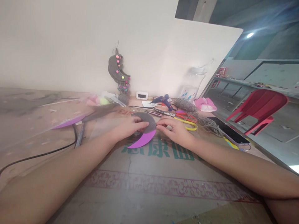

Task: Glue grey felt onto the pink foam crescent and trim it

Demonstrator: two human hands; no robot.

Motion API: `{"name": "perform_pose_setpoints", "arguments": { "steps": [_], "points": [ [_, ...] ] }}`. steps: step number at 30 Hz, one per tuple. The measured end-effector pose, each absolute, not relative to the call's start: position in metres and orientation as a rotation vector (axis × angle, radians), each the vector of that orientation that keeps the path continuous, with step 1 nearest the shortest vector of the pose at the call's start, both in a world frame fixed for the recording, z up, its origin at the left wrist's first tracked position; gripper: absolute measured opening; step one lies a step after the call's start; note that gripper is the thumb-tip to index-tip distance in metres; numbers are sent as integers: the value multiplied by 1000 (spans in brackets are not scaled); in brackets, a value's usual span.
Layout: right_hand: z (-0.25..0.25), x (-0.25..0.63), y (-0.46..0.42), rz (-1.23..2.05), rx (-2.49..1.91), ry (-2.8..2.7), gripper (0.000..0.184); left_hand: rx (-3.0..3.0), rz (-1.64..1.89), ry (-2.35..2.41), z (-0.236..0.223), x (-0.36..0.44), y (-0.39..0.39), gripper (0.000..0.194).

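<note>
A purple crescent cutout (143, 140) is held a little above the cardboard-covered table, its upper part wrapped in grey yarn (151, 120). My left hand (129, 126) grips the wrapped part, thumb on top and the other fingers partly hidden behind it. At the crescent's right edge, my right hand (174, 129) has its thumb and forefinger pinched together; whatever lies between them is too small to make out. Just beyond my right hand are yellow-handled scissors (191, 125) and a loose tangle of grey yarn (210, 126).
A blue glue gun (164, 101), a small white clock (142, 95) and a clear jug (192, 84) stand along the wall. A grey crescent decoration (115, 70) hangs there. At right lies a phone (230, 132); at left, a black cable (42, 153). A red chair (261, 104) stands beyond.
</note>
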State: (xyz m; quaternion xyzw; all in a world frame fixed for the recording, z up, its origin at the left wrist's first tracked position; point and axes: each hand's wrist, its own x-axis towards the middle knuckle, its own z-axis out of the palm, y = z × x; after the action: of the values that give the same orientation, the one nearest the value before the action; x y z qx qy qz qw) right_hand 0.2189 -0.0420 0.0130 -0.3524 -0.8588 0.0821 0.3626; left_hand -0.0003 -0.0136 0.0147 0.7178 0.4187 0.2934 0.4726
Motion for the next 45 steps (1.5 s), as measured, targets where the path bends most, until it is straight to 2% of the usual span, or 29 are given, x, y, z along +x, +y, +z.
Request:
{"name": "perform_pose_setpoints", "arguments": {
  "steps": [20,27,34,42,45],
  "points": [
    [10,220,-44,196,-1004,-2236,19,1859,619,1071,11,-3,-11,44],
    [19,215,-47,378,-1116,-2094,33,1769,729,1112,11,0,-11,39],
    [19,215,-46,484,-1160,-2028,16,1795,769,1107,13,0,-11,36],
    [14,213,-43,506,-1153,-2015,9,1750,789,1112,14,1,-13,37],
    [14,214,-43,501,-1177,-2030,12,1750,782,1114,16,1,-15,36]
  ]
}}
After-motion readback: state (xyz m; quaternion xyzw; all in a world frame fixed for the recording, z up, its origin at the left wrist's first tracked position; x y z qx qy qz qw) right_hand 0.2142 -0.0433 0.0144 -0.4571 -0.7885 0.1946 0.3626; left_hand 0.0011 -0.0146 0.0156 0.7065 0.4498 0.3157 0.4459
